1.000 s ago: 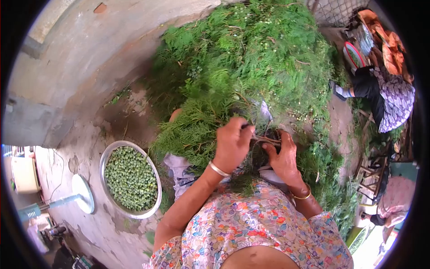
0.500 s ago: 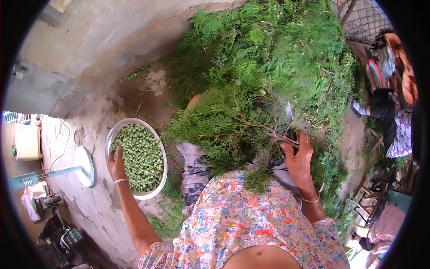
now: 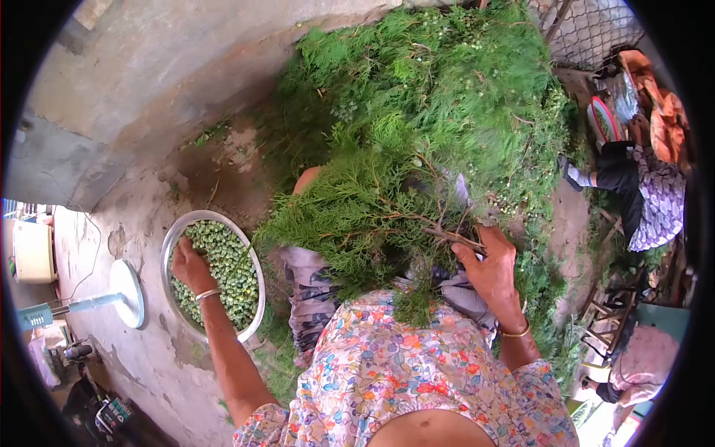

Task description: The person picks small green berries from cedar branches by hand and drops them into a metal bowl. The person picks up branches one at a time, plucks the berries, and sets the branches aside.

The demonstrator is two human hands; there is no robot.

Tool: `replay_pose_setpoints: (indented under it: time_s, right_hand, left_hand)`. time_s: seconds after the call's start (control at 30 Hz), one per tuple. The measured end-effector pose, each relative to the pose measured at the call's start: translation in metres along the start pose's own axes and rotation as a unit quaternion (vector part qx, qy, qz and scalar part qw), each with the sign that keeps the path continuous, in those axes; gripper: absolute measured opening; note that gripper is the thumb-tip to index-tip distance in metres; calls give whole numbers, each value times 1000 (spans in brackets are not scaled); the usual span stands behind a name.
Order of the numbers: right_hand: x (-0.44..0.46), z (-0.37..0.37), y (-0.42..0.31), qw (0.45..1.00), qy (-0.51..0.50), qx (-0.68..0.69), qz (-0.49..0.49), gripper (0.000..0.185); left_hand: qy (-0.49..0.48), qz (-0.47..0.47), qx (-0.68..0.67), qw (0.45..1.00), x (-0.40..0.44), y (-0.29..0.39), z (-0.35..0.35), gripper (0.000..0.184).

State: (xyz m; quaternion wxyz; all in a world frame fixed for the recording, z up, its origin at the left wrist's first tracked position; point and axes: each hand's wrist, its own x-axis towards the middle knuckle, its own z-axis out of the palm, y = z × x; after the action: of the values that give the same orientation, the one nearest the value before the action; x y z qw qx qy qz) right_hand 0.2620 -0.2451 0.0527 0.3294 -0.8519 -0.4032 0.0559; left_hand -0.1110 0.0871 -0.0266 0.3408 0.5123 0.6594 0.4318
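The step in hand, as judged, is work at the bowl: the left hand [image 3: 191,267] is down inside the round, silver-coloured metal bowl [image 3: 261,292], against the small, knobbly, pale-green cones [image 3: 232,261]. Its fingers appear bunched; whether they grip any cones cannot be told. The right hand [image 3: 493,261] is clamped, thumb against fingers, on the brown woody stem of a green, feathery conifer branch [image 3: 350,201], which lies across the lap. Any next move at the bowl calls, in this judgement, for the left hand to clear the rim without scattering the contents, and for the right to hold the branch steady.

The bowl stands on a grey, patchy concrete floor [image 3: 153,365]. A stained, plastered wall [image 3: 194,82] rises beyond. A large heap of loose green cuttings [image 3: 469,104] lies ahead. A pale-blue round base [image 3: 130,294], apparently a stand fan's, lies left; a person in a purple-and-white patterned garment [image 3: 657,201] is at far right.
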Motion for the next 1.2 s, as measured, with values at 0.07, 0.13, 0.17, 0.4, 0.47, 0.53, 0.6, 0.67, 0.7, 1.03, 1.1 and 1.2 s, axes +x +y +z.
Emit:
replay_pose_setpoints:
  time_s: [0.07, 0.13, 0.17, 0.4, 0.47, 0.53, 0.6, 0.67, 0.7, 1.03, 1.1, 1.2]
  right_hand:
    - [2, -4, -3, 1000, -9, 13, 13, 37]
    - [4, -9, -6, 999, -21, 26, 27, 34]
    - [7, -14, -8, 996, -55, 41, 58, 32]
    - [21, -24, 5, 994, -89, 26, -53, 28]
    - [30, -29, 4, 984, -162, 70, 25, 28]
    - [33, -28, 2, 961, -231, 112, 98, 28]
    - [32, -22, 0, 899, -308, 263, 169, 25]
    - [27, -21, -15, 866, -299, 348, 201, 22]
    - [27, -22, -23, 824, -286, 432, 231, 19]
    - [58, -77, -70, 979, -9, 81, -190, 9]
    - [63, -85, -68, 946, 59, -72, -310, 14]
    - [54, -83, -62, 935, 89, -120, -323, 35]
  left_hand:
    - [16, -50, 27, 998, 32, -30, -28, 24]
    - [0, -33, 86, 996, 68, -100, -64, 34]
    - [1, -32, 88, 996, 64, -109, -74, 34]
    - [138, 74, 468, 870, -3, -45, -63, 56]
    - [65, 180, 283, 940, -1, -53, -61, 50]
    - [-54, 91, 131, 986, -17, -18, -30, 32]
    - [-121, 62, -43, 990, -67, 48, 8, 22]
    - [-227, 47, -100, 968, -98, 78, 28, 17]
    - [-280, 10, -148, 949, -109, 87, 34, 16]
    - [-488, -63, -470, 733, -161, 180, 111, 57]
    - [-538, -117, -561, 618, -156, 191, 119, 65]
    - [-559, -233, -720, 339, -152, 177, 127, 77]
